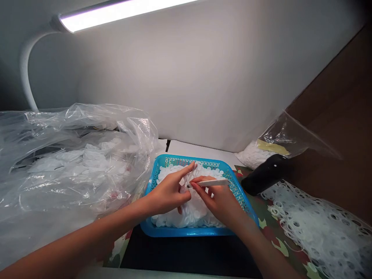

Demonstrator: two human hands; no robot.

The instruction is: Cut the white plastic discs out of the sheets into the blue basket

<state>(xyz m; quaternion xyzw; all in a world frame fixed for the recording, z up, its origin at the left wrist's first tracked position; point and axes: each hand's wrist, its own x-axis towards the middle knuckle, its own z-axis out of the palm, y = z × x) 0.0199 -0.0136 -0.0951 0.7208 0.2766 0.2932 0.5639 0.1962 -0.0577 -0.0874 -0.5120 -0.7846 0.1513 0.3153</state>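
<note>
Over a blue plastic basket (158,231) heaped with small white discs (174,220), both my hands work close together. My left hand (168,192) grips a translucent white piece with holes (194,170) between thumb and fingers; part of it is hidden. In my right hand (221,199) is a slim white pen-like tool (213,182), pinched between thumb and fingertips. Its tip meets the held piece near my left fingers, and the exact kind of tool cannot be made out. Both hands are closed.
A large clear plastic bag (128,128) with white pieces spreads on the left. Punched translucent sheets (325,228) lie at right, beside a black rounded object (265,174) and a bag of white bits (250,155). A lit lamp (122,15) hangs above.
</note>
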